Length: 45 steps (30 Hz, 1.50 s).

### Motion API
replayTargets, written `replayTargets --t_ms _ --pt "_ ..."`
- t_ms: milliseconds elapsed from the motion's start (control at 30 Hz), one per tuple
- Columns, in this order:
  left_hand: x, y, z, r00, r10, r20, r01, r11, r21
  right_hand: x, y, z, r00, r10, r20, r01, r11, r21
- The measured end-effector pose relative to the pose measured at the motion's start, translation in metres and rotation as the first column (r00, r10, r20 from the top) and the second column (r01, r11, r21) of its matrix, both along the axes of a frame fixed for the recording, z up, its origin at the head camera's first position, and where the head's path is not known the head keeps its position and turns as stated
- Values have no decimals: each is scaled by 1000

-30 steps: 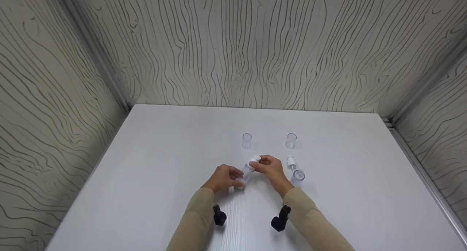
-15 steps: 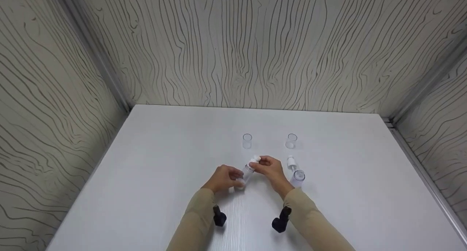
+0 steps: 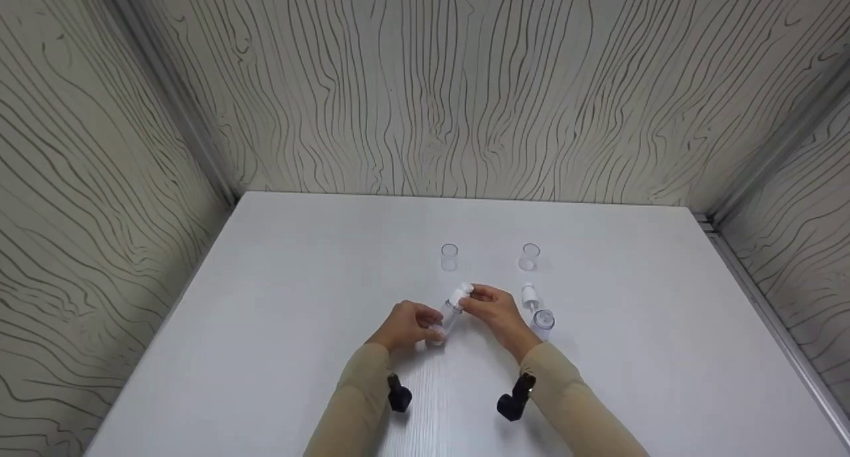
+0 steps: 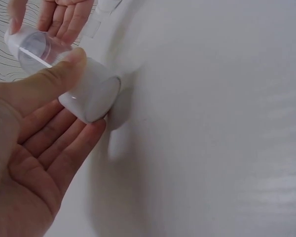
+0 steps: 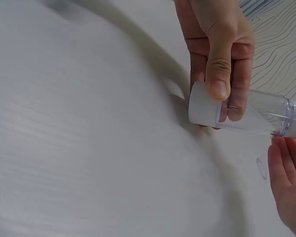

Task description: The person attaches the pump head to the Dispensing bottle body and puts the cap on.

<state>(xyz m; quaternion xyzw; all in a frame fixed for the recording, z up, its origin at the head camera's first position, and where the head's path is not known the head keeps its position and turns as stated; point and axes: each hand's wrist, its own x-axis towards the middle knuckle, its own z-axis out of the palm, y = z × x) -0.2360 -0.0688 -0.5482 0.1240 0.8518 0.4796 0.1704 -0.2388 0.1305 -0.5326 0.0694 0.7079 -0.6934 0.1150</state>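
Note:
A clear pump bottle [image 3: 450, 315] with a white base is held tilted above the white table, its white pump top [image 3: 460, 295] pointing up and away to the right. My left hand [image 3: 406, 325] grips the lower end, thumb across the white base [image 5: 203, 106] in the right wrist view. The thumb and fingers of my right hand [image 3: 495, 313] pinch the white pump top; in the left wrist view that thumb lies on it. To the right of my right hand is a second clear bottle [image 3: 543, 320], with another white pump [image 3: 529, 295] just behind it.
Two clear caps stand behind the hands: a left cap [image 3: 449, 258] and a right cap [image 3: 529, 258]. The white table [image 3: 299, 277] is enclosed by wood-grain panels [image 3: 425, 98] at the back and sides.
My right fingers have shifted slightly on the pump top, so more of its white side shows. The left hand and the bottle stay almost in place.

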Motion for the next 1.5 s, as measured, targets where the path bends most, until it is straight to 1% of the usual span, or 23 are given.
replayTargets --t_ms 100,467,700,900,1200,1367,1433,1500 --pt "1 0 0 1000 4 9 -4 1000 -2 0 2 -1 1000 14 -2 -14 1000 -19" --pt "1 0 -1 1000 10 11 -11 1000 5 2 0 2 1000 -12 -2 12 1000 -16" --pt "0 -2 -1 1000 -8 -15 8 1000 9 2 -1 3 999 -40 -9 40 999 -22" --pt "0 -2 -1 1000 -20 -10 20 1000 8 0 -2 1 998 -64 -11 63 997 -53" --pt "1 -1 2 1000 -12 4 12 1000 11 -1 -3 2 997 -76 15 76 997 -13" --pt "2 -2 4 1000 -10 1 10 1000 2 -2 -2 3 998 -53 28 54 999 -10" --pt "2 -2 5 1000 -9 2 9 1000 2 -2 -1 4 999 -27 40 28 999 -27" --pt "2 -2 5 1000 -4 9 4 1000 -1 -3 1 4 999 18 46 -16 998 -57"
